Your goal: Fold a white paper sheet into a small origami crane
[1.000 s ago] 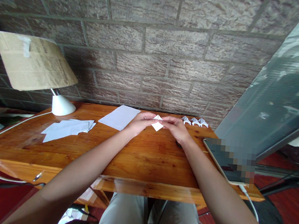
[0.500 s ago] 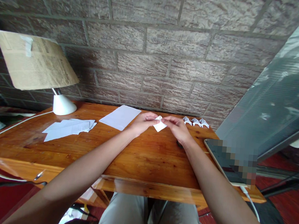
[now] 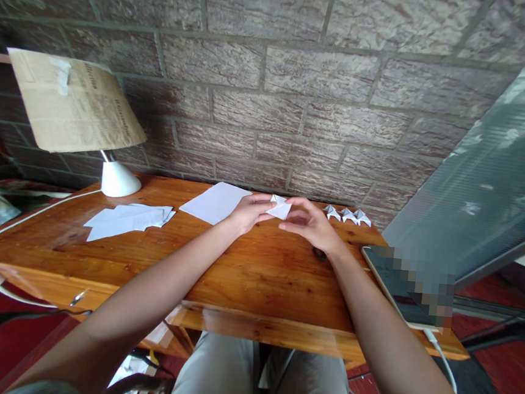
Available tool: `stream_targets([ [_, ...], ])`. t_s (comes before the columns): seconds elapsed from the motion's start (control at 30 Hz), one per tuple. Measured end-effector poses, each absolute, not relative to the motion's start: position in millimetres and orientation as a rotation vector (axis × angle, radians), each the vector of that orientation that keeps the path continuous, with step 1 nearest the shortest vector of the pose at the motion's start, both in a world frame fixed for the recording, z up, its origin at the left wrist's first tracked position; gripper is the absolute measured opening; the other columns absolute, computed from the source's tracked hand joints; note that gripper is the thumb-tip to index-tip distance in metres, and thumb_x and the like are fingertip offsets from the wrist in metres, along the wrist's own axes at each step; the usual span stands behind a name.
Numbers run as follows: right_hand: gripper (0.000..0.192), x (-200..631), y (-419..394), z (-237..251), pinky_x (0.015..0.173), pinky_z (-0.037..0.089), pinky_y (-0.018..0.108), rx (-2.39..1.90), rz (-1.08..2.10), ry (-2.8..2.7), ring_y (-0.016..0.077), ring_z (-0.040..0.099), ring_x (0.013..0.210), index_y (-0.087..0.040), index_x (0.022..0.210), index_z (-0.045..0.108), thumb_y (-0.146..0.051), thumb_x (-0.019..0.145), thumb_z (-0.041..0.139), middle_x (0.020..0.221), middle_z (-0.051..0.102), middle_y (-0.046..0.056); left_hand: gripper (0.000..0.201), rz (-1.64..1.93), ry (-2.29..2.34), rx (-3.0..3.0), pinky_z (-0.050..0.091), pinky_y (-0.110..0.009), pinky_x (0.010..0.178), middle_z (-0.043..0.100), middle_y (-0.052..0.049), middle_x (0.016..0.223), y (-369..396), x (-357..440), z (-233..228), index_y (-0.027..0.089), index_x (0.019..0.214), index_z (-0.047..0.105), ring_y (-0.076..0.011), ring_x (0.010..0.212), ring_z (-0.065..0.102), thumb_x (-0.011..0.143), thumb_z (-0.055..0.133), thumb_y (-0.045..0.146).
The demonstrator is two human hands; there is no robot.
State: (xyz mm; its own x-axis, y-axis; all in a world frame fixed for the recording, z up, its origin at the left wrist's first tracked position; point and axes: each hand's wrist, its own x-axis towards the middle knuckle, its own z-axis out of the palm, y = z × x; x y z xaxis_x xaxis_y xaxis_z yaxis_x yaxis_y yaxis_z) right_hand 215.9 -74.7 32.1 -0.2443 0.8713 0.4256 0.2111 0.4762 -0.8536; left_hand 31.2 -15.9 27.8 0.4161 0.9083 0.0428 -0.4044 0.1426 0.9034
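A small folded piece of white paper (image 3: 280, 209) is held above the far middle of the wooden desk. My left hand (image 3: 249, 213) pinches it along its left side, thumb and fingers closed on it. Close by on the right is my right hand (image 3: 310, 223), its thumb and index finger apart with a gap between them. The index fingertip is near the paper's upper right edge; whether it touches, I cannot tell. Three folded white paper figures (image 3: 347, 215) stand in a row to the right of my right hand.
White sheets (image 3: 216, 202) lie left of my left hand, and a loose pile of paper pieces (image 3: 127, 221) lies farther left. A lamp (image 3: 119, 179) stands at the back left. A tablet (image 3: 401, 289) with a white cable rests on the right. Behind the desk rises a brick wall (image 3: 279, 112).
My right thumb and fingers have opened away from the folded paper. The paper now sits in my left hand alone and has turned slightly. The view has shifted a little.
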Motion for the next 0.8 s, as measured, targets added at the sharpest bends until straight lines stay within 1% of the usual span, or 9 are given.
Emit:
stream_targets([
  [0.03, 0.052, 216.8, -73.6, 30.1, 0.079, 0.055, 0.033, -0.948, 0.815, -1.783, 0.018, 0.068, 0.081, -0.027, 0.114, 0.062, -0.039, 0.068, 0.081, 0.091, 0.071, 0.001, 0.032, 1.054, 0.604, 1.013, 0.051, -0.043, 0.098, 0.076, -0.007, 0.087, -15.9, 31.2, 28.4, 0.013, 0.087, 0.074, -0.0183, 0.084, 0.07, 0.058, 0.086, 0.019],
  [0.1, 0.044, 218.1, -70.4, 25.8, 0.073, 0.053, 0.031, -1.002, 0.72, -1.865, 0.0169, 0.067, 0.073, -0.025, 0.11, 0.065, -0.042, 0.071, 0.078, 0.08, 0.07, 0.0, 0.029, 1.07, 0.592, 1.002, 0.051, -0.042, 0.098, 0.075, -0.006, 0.084, -16.1, 31.7, 29.2, 0.013, 0.085, 0.073, -0.0168, 0.082, 0.069, 0.058, 0.084, 0.017],
  [0.17, 0.04, 219.0, -67.2, 23.0, 0.067, 0.05, 0.028, -1.045, 0.612, -1.91, 0.0147, 0.063, 0.065, -0.023, 0.109, 0.068, -0.045, 0.076, 0.074, 0.075, 0.068, -0.001, 0.028, 1.07, 0.578, 0.999, 0.05, -0.04, 0.1, 0.075, -0.004, 0.083, -16.9, 32.4, 29.5, 0.014, 0.084, 0.072, -0.0153, 0.082, 0.069, 0.058, 0.083, 0.013],
  [0.27, 0.037, 220.3, -65.1, 23.3, 0.063, 0.047, 0.026, -1.067, 0.534, -1.925, 0.013, 0.059, 0.06, -0.022, 0.105, 0.07, -0.048, 0.08, 0.069, 0.071, 0.067, -0.002, 0.031, 1.052, 0.568, 1.012, 0.049, -0.04, 0.101, 0.076, -0.004, 0.086, -17.9, 33.2, 29.0, 0.015, 0.087, 0.073, -0.0153, 0.086, 0.069, 0.058, 0.082, 0.01],
  [0.43, 0.04, 221.1, -66.5, 25.8, 0.063, 0.047, 0.026, -1.07, 0.536, -1.913, 0.0139, 0.06, 0.059, -0.021, 0.105, 0.069, -0.049, 0.077, 0.072, 0.068, 0.068, -0.002, 0.03, 1.007, 0.572, 1.038, 0.047, -0.04, 0.104, 0.076, -0.005, 0.088, -16.0, 31.8, 27.3, 0.015, 0.089, 0.074, -0.0166, 0.088, 0.069, 0.06, 0.083, 0.013],
  [0.53, 0.037, 220.9, -66.8, 25.3, 0.064, 0.049, 0.027, -1.071, 0.54, -1.88, 0.0155, 0.063, 0.064, -0.021, 0.099, 0.071, -0.051, 0.077, 0.071, 0.072, 0.071, 0.0, 0.034, 0.985, 0.568, 1.041, 0.046, -0.04, 0.104, 0.076, -0.007, 0.091, -14.2, 30.9, 27.1, 0.014, 0.092, 0.074, -0.0179, 0.091, 0.069, 0.059, 0.083, 0.012],
  [0.63, 0.038, 220.8, -67.2, 25.6, 0.067, 0.05, 0.029, -1.067, 0.574, -1.854, 0.0169, 0.065, 0.068, -0.022, 0.099, 0.073, -0.052, 0.076, 0.071, 0.079, 0.074, 0.002, 0.037, 0.989, 0.565, 1.035, 0.046, -0.041, 0.105, 0.076, -0.007, 0.094, -13.9, 30.5, 27.3, 0.013, 0.094, 0.073, -0.0181, 0.092, 0.069, 0.059, 0.084, 0.011],
  [0.73, 0.038, 220.1, -68.1, 27.3, 0.069, 0.049, 0.029, -1.066, 0.598, -1.827, 0.017, 0.065, 0.07, -0.022, 0.097, 0.075, -0.054, 0.077, 0.07, 0.083, 0.075, 0.002, 0.037, 0.994, 0.556, 1.055, 0.047, -0.042, 0.105, 0.076, -0.008, 0.093, -15.7, 30.8, 27.7, 0.013, 0.092, 0.073, -0.0189, 0.092, 0.07, 0.058, 0.085, 0.012],
  [0.8, 0.037, 218.7, -68.2, 28.0, 0.067, 0.048, 0.029, -1.082, 0.587, -1.798, 0.016, 0.062, 0.067, -0.022, 0.091, 0.077, -0.055, 0.078, 0.068, 0.079, 0.073, 0.002, 0.036, 0.984, 0.55, 1.084, 0.046, -0.042, 0.105, 0.076, -0.007, 0.094, -17.5, 31.2, 28.0, 0.014, 0.092, 0.073, -0.0191, 0.093, 0.069, 0.058, 0.086, 0.013],
])
